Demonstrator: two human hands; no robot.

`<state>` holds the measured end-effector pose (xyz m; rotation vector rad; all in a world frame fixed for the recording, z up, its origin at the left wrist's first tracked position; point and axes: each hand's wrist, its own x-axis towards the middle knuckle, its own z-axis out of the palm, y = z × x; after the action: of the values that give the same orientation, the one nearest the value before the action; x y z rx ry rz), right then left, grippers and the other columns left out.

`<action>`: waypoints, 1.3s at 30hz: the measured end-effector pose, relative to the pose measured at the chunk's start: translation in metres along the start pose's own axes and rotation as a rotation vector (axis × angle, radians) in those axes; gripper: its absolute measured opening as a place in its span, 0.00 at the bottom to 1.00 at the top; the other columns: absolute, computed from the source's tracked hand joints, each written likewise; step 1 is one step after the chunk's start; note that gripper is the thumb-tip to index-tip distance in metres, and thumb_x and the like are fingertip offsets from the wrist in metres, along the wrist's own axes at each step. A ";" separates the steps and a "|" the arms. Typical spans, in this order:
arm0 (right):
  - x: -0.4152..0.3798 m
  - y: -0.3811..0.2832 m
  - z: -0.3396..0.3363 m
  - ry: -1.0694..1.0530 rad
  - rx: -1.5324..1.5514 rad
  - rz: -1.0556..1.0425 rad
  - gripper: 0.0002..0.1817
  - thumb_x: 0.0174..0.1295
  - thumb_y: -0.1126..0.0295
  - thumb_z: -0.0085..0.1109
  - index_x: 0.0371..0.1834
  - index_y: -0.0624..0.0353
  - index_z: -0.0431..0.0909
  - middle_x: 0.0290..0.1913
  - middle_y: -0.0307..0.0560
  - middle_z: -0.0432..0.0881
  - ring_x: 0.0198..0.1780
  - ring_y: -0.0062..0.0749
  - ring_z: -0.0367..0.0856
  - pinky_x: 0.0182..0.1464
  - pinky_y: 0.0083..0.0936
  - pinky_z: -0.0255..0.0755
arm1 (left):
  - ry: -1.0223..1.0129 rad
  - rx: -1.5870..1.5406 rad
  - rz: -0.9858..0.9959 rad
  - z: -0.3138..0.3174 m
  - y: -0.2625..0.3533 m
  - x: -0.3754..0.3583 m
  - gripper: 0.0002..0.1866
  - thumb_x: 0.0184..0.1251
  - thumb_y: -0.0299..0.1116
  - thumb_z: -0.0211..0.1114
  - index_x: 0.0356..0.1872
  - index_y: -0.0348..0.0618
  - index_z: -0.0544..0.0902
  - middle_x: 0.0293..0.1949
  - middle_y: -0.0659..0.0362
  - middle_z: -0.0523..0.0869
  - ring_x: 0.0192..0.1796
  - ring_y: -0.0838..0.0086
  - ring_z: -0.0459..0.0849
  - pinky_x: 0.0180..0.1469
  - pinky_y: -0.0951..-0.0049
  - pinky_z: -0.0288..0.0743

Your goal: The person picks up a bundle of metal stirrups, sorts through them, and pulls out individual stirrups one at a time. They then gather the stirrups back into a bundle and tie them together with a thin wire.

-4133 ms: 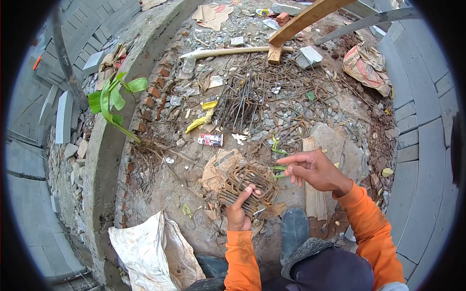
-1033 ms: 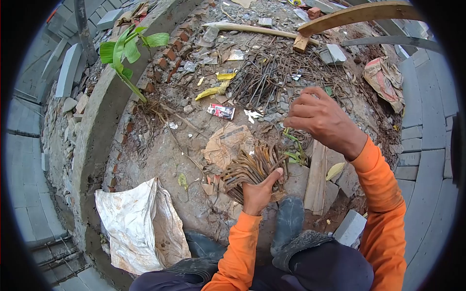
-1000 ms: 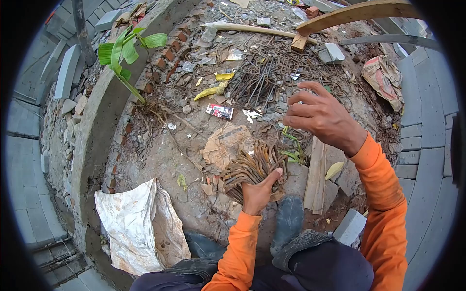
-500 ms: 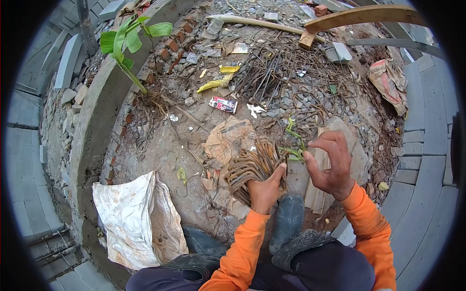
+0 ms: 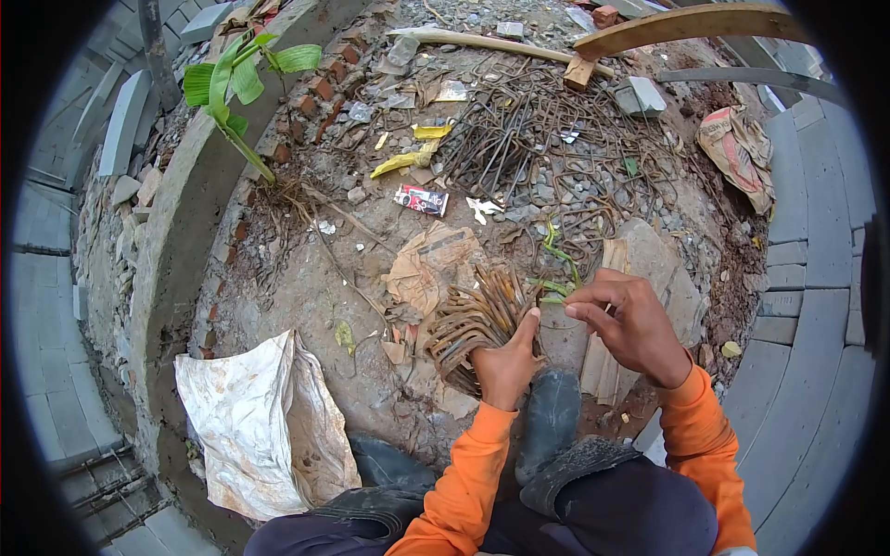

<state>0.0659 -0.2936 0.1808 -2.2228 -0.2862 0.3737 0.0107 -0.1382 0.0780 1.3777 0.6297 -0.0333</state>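
Observation:
My left hand [image 5: 505, 369] is wrapped around the lower right side of a bundle of rusty bent steel bars [image 5: 477, 320], its thumb pressed along the edge. The bars are packed side by side, their bent ends facing left. Just right of the bundle, my right hand [image 5: 630, 324] has its thumb and forefinger pinched together at the end of a green strip [image 5: 556, 289]. The strip is thin and twisted, curling up and away over the ground. Beneath the bundle lies crumpled brown paper [image 5: 431, 264].
A loose heap of rusty bent bars [image 5: 519, 139] lies ahead on rubble. To the left are a dirty white sack [image 5: 250, 417], a concrete curb [image 5: 171, 250] and a green plant [image 5: 227, 93]. A wooden-handled tool [image 5: 686, 32] reaches in at upper right, above a torn paper bag [image 5: 737, 148].
My right hand has moved slightly left and its spread thumb and forefinger have closed at the green strip. My left hand keeps its hold on the bundle.

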 end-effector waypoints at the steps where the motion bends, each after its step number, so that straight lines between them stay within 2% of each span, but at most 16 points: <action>1: 0.002 -0.003 -0.009 -0.085 0.159 0.097 0.09 0.67 0.69 0.66 0.37 0.66 0.85 0.29 0.43 0.80 0.29 0.27 0.81 0.33 0.26 0.75 | 0.011 0.011 0.013 -0.001 0.001 0.001 0.23 0.62 0.32 0.77 0.51 0.25 0.81 0.50 0.52 0.87 0.50 0.71 0.85 0.59 0.71 0.74; 2: 0.005 -0.001 -0.017 -0.128 0.305 0.143 0.09 0.67 0.69 0.65 0.38 0.66 0.85 0.27 0.37 0.78 0.28 0.22 0.80 0.32 0.22 0.74 | -0.005 0.013 0.017 -0.002 0.002 0.002 0.23 0.62 0.33 0.77 0.51 0.25 0.81 0.50 0.52 0.87 0.50 0.71 0.85 0.59 0.71 0.74; 5: 0.012 0.003 -0.038 -0.086 0.444 0.260 0.10 0.68 0.68 0.65 0.38 0.67 0.84 0.30 0.38 0.77 0.28 0.19 0.79 0.32 0.19 0.74 | -0.064 0.026 -0.004 -0.006 -0.001 0.004 0.22 0.62 0.34 0.77 0.50 0.25 0.82 0.49 0.53 0.88 0.50 0.71 0.85 0.58 0.71 0.74; 7: 0.021 0.010 -0.043 0.028 0.328 0.151 0.10 0.68 0.69 0.64 0.39 0.67 0.84 0.32 0.38 0.77 0.29 0.19 0.78 0.32 0.19 0.72 | -0.112 0.046 -0.057 -0.007 -0.004 0.005 0.22 0.62 0.34 0.77 0.49 0.26 0.83 0.50 0.53 0.88 0.49 0.71 0.85 0.58 0.71 0.74; 10: 0.033 0.014 -0.030 0.265 0.138 -0.010 0.08 0.69 0.71 0.62 0.38 0.66 0.83 0.32 0.39 0.76 0.28 0.21 0.76 0.31 0.21 0.71 | -0.127 0.041 0.039 -0.001 0.002 -0.001 0.22 0.62 0.35 0.77 0.48 0.26 0.84 0.47 0.55 0.89 0.46 0.73 0.85 0.55 0.72 0.75; 13: 0.046 0.029 -0.019 0.458 -0.074 -0.231 0.06 0.69 0.73 0.61 0.39 0.66 0.82 0.32 0.41 0.75 0.27 0.22 0.75 0.29 0.22 0.69 | -0.197 0.038 -0.088 0.002 0.000 -0.002 0.19 0.62 0.34 0.77 0.44 0.27 0.85 0.41 0.57 0.89 0.41 0.76 0.85 0.51 0.74 0.76; 14: 0.048 0.030 -0.013 0.479 0.008 -0.219 0.06 0.71 0.73 0.59 0.40 0.66 0.82 0.32 0.41 0.75 0.29 0.22 0.78 0.32 0.21 0.75 | -0.199 0.027 -0.082 0.004 -0.001 -0.002 0.17 0.62 0.34 0.77 0.42 0.28 0.85 0.40 0.58 0.89 0.40 0.76 0.85 0.50 0.74 0.76; 17: 0.058 0.042 0.011 0.526 0.600 -0.081 0.07 0.73 0.73 0.57 0.42 0.67 0.80 0.34 0.40 0.76 0.32 0.22 0.80 0.38 0.20 0.82 | -0.203 -0.007 -0.075 0.007 -0.001 -0.003 0.15 0.61 0.32 0.78 0.38 0.29 0.86 0.37 0.59 0.89 0.38 0.77 0.85 0.48 0.75 0.77; 18: 0.059 0.044 0.013 0.490 0.729 -0.018 0.09 0.74 0.71 0.56 0.45 0.67 0.78 0.35 0.40 0.76 0.35 0.22 0.82 0.42 0.24 0.87 | -0.203 -0.018 -0.080 0.008 -0.001 -0.002 0.14 0.61 0.32 0.78 0.38 0.29 0.86 0.37 0.59 0.89 0.38 0.77 0.85 0.47 0.75 0.77; 21: 0.060 0.049 0.021 0.487 0.997 0.115 0.09 0.73 0.70 0.58 0.47 0.67 0.76 0.36 0.39 0.75 0.33 0.21 0.80 0.39 0.25 0.88 | -0.217 -0.008 -0.112 0.007 0.004 -0.001 0.14 0.61 0.31 0.77 0.39 0.29 0.85 0.38 0.59 0.89 0.38 0.77 0.85 0.47 0.75 0.77; 27: 0.071 0.066 0.022 0.349 1.148 0.315 0.11 0.72 0.67 0.59 0.47 0.64 0.75 0.35 0.38 0.75 0.37 0.22 0.77 0.42 0.30 0.85 | -0.237 -0.045 -0.140 0.007 -0.007 0.003 0.15 0.61 0.27 0.77 0.45 0.29 0.84 0.41 0.58 0.88 0.39 0.77 0.85 0.47 0.76 0.78; 31: 0.068 0.052 0.022 0.273 1.230 0.280 0.14 0.73 0.63 0.60 0.52 0.62 0.76 0.37 0.38 0.77 0.42 0.25 0.80 0.44 0.30 0.83 | -0.255 -0.156 -0.264 0.006 0.002 0.001 0.17 0.59 0.25 0.76 0.48 0.31 0.82 0.42 0.59 0.88 0.42 0.77 0.85 0.48 0.76 0.79; 34: 0.052 0.028 0.023 0.249 1.217 0.270 0.19 0.73 0.62 0.60 0.58 0.64 0.76 0.42 0.41 0.81 0.48 0.26 0.82 0.47 0.29 0.82 | -0.232 -0.180 -0.210 0.005 -0.001 0.004 0.19 0.58 0.23 0.76 0.50 0.32 0.82 0.43 0.59 0.87 0.43 0.76 0.85 0.49 0.75 0.79; 37: 0.040 0.043 0.035 0.110 0.933 0.197 0.22 0.73 0.62 0.61 0.63 0.66 0.75 0.49 0.45 0.83 0.52 0.26 0.83 0.50 0.26 0.82 | -0.202 -0.221 -0.192 0.006 0.002 0.005 0.20 0.58 0.23 0.77 0.51 0.33 0.81 0.45 0.59 0.87 0.43 0.75 0.85 0.49 0.74 0.78; 38: 0.034 0.044 0.041 0.105 0.844 0.146 0.19 0.75 0.64 0.57 0.60 0.68 0.76 0.48 0.47 0.84 0.49 0.28 0.85 0.50 0.26 0.83 | -0.178 -0.204 -0.148 0.007 0.004 0.004 0.20 0.58 0.24 0.77 0.51 0.33 0.81 0.45 0.59 0.87 0.43 0.75 0.85 0.49 0.74 0.78; 39: 0.031 0.045 0.047 0.126 0.826 0.121 0.18 0.75 0.64 0.57 0.59 0.68 0.77 0.47 0.47 0.84 0.47 0.28 0.85 0.50 0.26 0.83 | -0.155 -0.187 -0.102 0.010 0.006 0.003 0.20 0.58 0.24 0.77 0.51 0.33 0.81 0.45 0.59 0.86 0.43 0.75 0.85 0.49 0.75 0.78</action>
<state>0.0816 -0.2775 0.1125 -1.4410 0.0738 0.3347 0.0196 -0.1445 0.0821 1.1496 0.5577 -0.1575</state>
